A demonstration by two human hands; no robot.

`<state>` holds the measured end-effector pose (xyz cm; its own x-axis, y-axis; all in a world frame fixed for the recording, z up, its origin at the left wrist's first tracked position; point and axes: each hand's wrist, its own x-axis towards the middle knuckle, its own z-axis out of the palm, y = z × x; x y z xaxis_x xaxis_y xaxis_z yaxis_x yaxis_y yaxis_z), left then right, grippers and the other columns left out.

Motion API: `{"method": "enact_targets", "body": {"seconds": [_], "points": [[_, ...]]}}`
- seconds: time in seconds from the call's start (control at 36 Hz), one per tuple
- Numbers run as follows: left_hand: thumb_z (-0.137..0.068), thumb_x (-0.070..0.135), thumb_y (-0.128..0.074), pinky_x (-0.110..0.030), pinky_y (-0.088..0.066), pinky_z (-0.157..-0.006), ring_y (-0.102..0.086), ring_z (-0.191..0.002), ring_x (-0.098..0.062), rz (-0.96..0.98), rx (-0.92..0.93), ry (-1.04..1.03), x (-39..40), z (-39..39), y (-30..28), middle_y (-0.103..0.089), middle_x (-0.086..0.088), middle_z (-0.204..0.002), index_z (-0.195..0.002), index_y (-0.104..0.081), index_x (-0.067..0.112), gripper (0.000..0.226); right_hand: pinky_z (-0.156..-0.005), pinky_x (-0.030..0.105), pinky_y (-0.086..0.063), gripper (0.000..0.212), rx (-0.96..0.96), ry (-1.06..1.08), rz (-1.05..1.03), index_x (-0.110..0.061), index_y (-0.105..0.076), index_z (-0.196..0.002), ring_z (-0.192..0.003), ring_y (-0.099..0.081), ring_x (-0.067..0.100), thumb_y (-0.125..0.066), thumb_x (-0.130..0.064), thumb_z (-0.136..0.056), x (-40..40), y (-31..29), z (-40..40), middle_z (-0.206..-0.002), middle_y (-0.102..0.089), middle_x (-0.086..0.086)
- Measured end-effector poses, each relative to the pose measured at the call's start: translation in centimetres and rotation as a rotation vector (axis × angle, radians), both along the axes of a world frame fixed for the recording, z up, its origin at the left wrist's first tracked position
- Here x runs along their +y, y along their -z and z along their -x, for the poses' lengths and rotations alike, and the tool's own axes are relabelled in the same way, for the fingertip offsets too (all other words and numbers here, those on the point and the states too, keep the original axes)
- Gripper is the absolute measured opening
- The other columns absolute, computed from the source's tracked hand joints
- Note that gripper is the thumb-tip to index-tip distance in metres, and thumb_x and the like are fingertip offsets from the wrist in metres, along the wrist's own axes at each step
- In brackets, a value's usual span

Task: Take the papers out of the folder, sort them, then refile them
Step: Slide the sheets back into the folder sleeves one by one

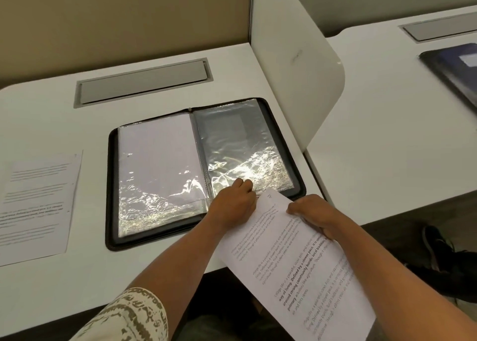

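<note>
White desk [51, 289] with grey cable flap, beige partition behind | black zip folder with clear plastic sleeves [204, 168] open near front edge | left hand [232, 204] curled, pinching right sleeve's lower corner | right hand [312, 214] gripping printed white sheet [291, 271] overhanging front edge | second printed sheet [36, 206] at left edge.

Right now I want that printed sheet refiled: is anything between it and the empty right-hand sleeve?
Only the left hand, pinching that clear plastic sleeve at its near edge. The printed white sheet, held by the right hand, has its corner there.
</note>
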<state>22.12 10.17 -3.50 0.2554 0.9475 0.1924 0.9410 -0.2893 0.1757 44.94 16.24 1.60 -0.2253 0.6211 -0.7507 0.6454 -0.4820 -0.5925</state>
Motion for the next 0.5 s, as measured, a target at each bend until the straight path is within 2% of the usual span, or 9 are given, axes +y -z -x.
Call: {"method": "enact_targets", "body": {"seconds": [0.08,0.17,0.22,0.31,0.36,0.44,0.5], "points": [[-0.092,0.021,-0.064,-0.032,-0.047,-0.043,-0.058,-0.087,-0.022,0.015,0.005,-0.004,0.0,-0.1,-0.1,-0.063,-0.003,-0.099,-0.082,-0.070,0.008,0.018,-0.074,0.040,-0.056,0.016,0.003,0.034,-0.002,-0.005,-0.069,-0.088,-0.084,-0.074,0.040,-0.071,-0.021,-0.085,0.1,0.1,-0.1,-0.095,-0.072,0.028],[-0.094,0.019,-0.060,-0.031,-0.043,-0.042,-0.055,-0.086,-0.021,0.036,0.030,-0.006,0.2,-0.3,0.0,-0.064,-0.002,-0.095,-0.082,-0.068,0.008,0.018,-0.081,0.047,-0.060,0.028,0.010,0.099,0.007,0.006,-0.071,-0.095,-0.079,-0.075,0.037,-0.070,-0.022,-0.090,0.3,0.2,-0.4,-0.090,-0.074,0.026],[-0.095,0.020,-0.059,-0.031,-0.042,-0.042,-0.055,-0.086,-0.021,0.039,0.032,-0.013,0.3,-0.4,-0.2,-0.063,-0.001,-0.093,-0.083,-0.068,0.009,0.018,-0.075,0.044,-0.056,0.035,0.000,0.150,-0.019,0.008,-0.069,-0.097,-0.075,-0.070,0.036,-0.070,-0.027,-0.090,0.6,0.4,-0.6,-0.093,-0.072,0.030],[-0.094,0.021,-0.061,-0.033,-0.047,-0.042,-0.055,-0.086,-0.021,0.047,0.035,-0.019,0.3,-0.3,-0.6,-0.063,-0.001,-0.093,-0.084,-0.069,0.009,0.017,-0.065,0.034,-0.050,0.026,-0.017,0.207,-0.070,-0.006,-0.062,-0.082,-0.067,-0.064,0.027,-0.067,-0.029,-0.093,0.8,0.2,-0.7,-0.079,-0.068,0.020],[-0.093,0.020,-0.064,-0.033,-0.047,-0.044,-0.055,-0.086,-0.021,0.071,0.066,-0.011,0.3,-0.2,-0.7,-0.062,-0.001,-0.094,-0.085,-0.070,0.010,0.014,-0.063,0.033,-0.051,0.027,-0.024,0.211,-0.117,-0.010,-0.059,-0.078,-0.064,-0.065,0.026,-0.064,-0.030,-0.096,0.7,0.4,-0.7,-0.075,-0.066,0.014],[-0.083,0.011,-0.072,-0.028,-0.032,-0.042,-0.052,-0.082,-0.021,0.128,0.153,0.018,0.3,-0.2,-0.8,-0.060,-0.003,-0.090,-0.080,-0.068,0.009,0.005,-0.066,0.037,-0.054,0.039,-0.065,0.085,-0.239,-0.010,-0.059,-0.074,-0.068,-0.069,0.029,-0.059,-0.041,-0.098,0.2,1.4,-1.0,-0.074,-0.069,0.011],[-0.078,0.006,-0.074,-0.028,-0.028,-0.043,-0.051,-0.081,-0.022,0.161,0.185,0.022,0.3,-0.4,-0.7,-0.058,-0.004,-0.087,-0.077,-0.067,0.008,0.008,-0.066,0.033,-0.048,0.035,-0.122,-0.021,-0.380,-0.014,-0.059,-0.079,-0.073,-0.065,0.024,-0.055,-0.041,-0.100,-0.4,2.1,-1.1,-0.076,-0.066,0.002]]}}
